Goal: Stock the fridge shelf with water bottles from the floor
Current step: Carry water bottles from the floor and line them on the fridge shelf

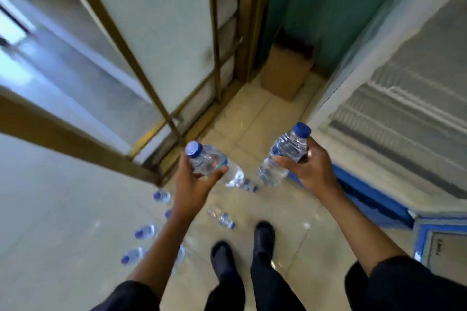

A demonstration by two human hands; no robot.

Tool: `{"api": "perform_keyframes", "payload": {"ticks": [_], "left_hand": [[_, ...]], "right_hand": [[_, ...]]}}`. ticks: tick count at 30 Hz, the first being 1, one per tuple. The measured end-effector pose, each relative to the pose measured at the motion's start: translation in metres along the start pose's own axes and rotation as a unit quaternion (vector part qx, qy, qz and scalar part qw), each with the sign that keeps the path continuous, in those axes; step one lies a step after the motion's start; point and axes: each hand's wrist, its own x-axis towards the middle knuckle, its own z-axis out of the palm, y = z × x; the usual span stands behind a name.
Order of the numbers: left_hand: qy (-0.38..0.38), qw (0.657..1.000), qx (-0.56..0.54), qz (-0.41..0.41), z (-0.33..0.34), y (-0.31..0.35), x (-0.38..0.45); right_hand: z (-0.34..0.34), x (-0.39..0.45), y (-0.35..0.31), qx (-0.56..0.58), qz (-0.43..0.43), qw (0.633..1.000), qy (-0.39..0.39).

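My left hand (194, 182) grips a clear water bottle (206, 158) with a blue cap, held above the floor. My right hand (312, 168) grips a second blue-capped water bottle (284, 151), tilted toward the fridge. The open fridge (394, 118) stands at the right, with white wire shelves and a blue base. Several more water bottles (145, 231) lie on the tiled floor at lower left, and one (222, 217) lies in front of my feet.
A cardboard box (285, 73) sits in the far corner beside the fridge. A brass-framed glass partition (151, 63) runs along the left. My black shoes (264, 235) stand on the beige tiles. The fridge door (439, 242) edge shows at lower right.
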Motion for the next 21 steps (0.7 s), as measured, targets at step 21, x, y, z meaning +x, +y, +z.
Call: {"api": "perform_keyframes", "payload": {"ticks": [21], "left_hand": [[-0.219,0.873,-0.144,0.411,0.324,0.496,0.0]], "right_hand": [[-0.407,-0.104,-0.327,-0.071,-0.321,0.847,0.417]]}}
